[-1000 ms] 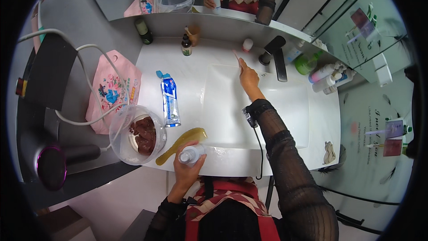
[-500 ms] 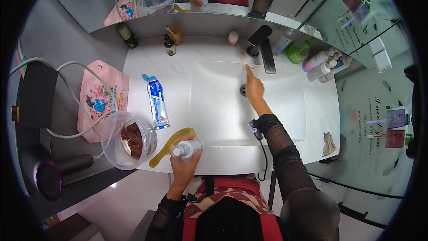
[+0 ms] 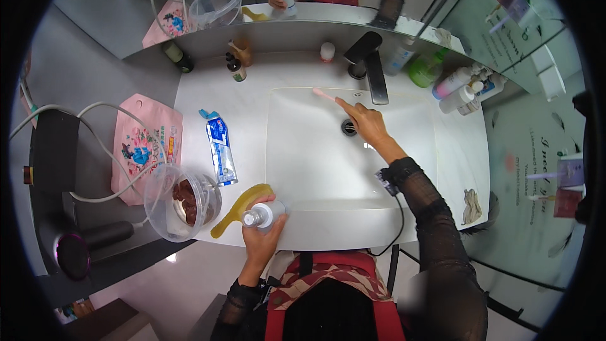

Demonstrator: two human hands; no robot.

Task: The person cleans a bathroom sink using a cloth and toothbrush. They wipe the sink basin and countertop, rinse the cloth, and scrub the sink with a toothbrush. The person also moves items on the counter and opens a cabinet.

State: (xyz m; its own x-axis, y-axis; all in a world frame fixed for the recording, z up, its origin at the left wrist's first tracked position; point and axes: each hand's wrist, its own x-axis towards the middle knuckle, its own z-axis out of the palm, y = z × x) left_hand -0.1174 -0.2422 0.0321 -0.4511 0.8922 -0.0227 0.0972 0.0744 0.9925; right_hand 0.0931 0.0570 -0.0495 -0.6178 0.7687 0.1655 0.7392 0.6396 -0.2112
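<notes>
My left hand (image 3: 262, 243) is wrapped round a white bottle (image 3: 271, 211) with a pale grey pump or spray top, held upright at the basin's front left edge. Beside that hand a curved yellow-olive comb-like piece (image 3: 237, 209) lies on the counter. Over the white basin (image 3: 303, 151), just by the drain, my right hand (image 3: 369, 125) is closed on a slim pink stick (image 3: 324, 94). Its tip points to the back left, at the basin's rear rim; the palm hides its other end, and its exact kind is unclear.
Left on the counter are a blue-and-white tube (image 3: 221, 151), a pink pouch (image 3: 148, 145) and a clear tub (image 3: 211, 205) with brown pieces. A black faucet (image 3: 377, 76) stands behind the basin, several bottles (image 3: 457, 98) at back right. A hair dryer (image 3: 95, 243) and cables lie far left.
My right hand has moved left and toward me from the faucet side, and the pink stick has swung to the left with it. My left hand still holds the bottle in nearly the same place.
</notes>
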